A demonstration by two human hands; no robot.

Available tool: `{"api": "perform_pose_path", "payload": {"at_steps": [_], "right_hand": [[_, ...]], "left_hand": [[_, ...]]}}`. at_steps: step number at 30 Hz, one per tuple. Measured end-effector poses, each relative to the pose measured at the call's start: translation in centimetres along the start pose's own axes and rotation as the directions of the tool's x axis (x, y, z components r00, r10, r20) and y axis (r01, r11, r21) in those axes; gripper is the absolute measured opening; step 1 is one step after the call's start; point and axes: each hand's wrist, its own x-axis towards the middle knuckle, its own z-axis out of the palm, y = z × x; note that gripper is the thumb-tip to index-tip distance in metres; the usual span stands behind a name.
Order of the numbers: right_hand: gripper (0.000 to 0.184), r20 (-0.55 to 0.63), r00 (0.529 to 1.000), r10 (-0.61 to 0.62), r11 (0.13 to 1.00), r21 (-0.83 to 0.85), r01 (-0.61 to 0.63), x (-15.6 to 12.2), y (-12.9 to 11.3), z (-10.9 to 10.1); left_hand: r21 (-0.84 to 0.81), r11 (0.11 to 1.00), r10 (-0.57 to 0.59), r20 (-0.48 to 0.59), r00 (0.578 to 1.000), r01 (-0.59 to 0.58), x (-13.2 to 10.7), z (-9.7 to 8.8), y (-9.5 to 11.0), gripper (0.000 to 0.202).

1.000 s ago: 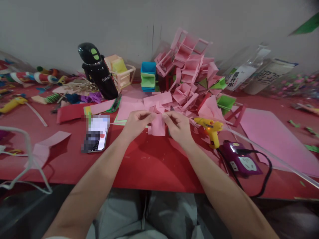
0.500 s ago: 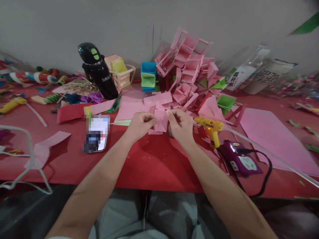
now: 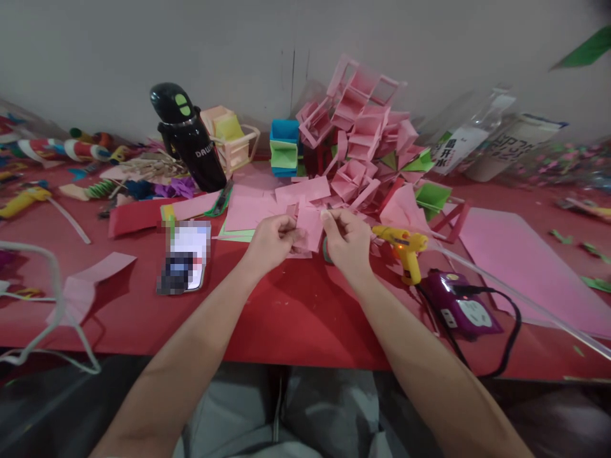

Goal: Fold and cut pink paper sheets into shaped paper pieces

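Observation:
A small piece of pink paper is stretched between my two hands above the red table. My left hand pinches its left side, fingers curled in. On the opposite edge, my right hand grips it between thumb and forefinger. Other pink paper pieces lie just behind and under it, so its exact outline is hard to make out. A flat pink sheet rests behind my left hand. Folded pink paper chairs are heaped behind my right hand.
Right of my hand stands a yellow glue gun, near a purple power socket with a black cable. A phone lies at left. Behind it leans a black bottle. A large pink sheet covers the right side.
My left fingers have shifted on the pink paper and curled more, and the paper has tilted slightly. My right hand has moved a little to the right, still pinching.

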Motion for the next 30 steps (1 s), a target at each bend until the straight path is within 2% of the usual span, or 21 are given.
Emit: {"api": "perform_pose_path", "payload": {"at_steps": [5,9,12,15,18,21,24,27,28,30], "right_hand": [[0.029,-0.031,1.000,0.005,1.000,-0.019,-0.005,0.3,0.2,-0.3],[0.031,0.008,0.999,0.038,0.998,0.042,-0.038,0.5,0.2,-0.2],[0.031,0.117,0.990,0.078,0.983,0.156,-0.096,0.7,0.4,-0.2],[0.032,0.291,0.951,0.102,0.951,0.254,-0.180,0.7,0.8,-0.2],[0.032,0.383,0.915,0.129,0.908,0.325,-0.264,0.6,1.0,-0.1],[0.030,0.389,0.911,0.134,0.908,0.319,-0.270,0.5,0.9,0.1],[0.031,0.380,0.916,0.130,0.923,0.292,-0.252,0.5,0.9,0.1],[0.025,0.395,0.913,0.100,0.920,0.313,-0.236,0.6,1.3,0.1],[0.023,0.400,0.912,0.090,0.919,0.320,-0.231,0.7,1.5,0.0],[0.021,0.378,0.921,0.096,0.919,0.321,-0.228,0.8,2.0,0.0]], "left_hand": [[-0.059,0.998,-0.026,0.071,0.997,0.030,-0.1,0.0,0.3,0.026],[-0.023,0.998,-0.062,-0.005,0.998,0.062,0.0,0.0,0.6,0.027],[-0.057,0.997,-0.048,-0.036,0.998,0.046,0.1,-0.2,0.6,0.026],[-0.076,0.997,-0.028,-0.055,0.998,0.024,0.3,-0.6,0.2,0.024],[0.077,0.995,0.067,-0.108,0.992,-0.059,0.4,-0.8,-0.3,0.034],[0.193,0.974,0.143,-0.099,0.985,-0.122,0.4,-0.6,-0.2,0.038],[0.003,0.999,0.041,0.025,0.999,-0.042,0.2,-0.2,0.4,0.029],[-0.196,0.978,-0.047,0.120,0.992,0.070,0.1,-0.1,0.8,0.023],[-0.220,0.972,-0.058,0.111,0.992,0.082,0.1,-0.1,0.8,0.026],[-0.216,0.973,-0.077,0.024,0.997,0.081,0.2,-0.4,0.6,0.030]]}}
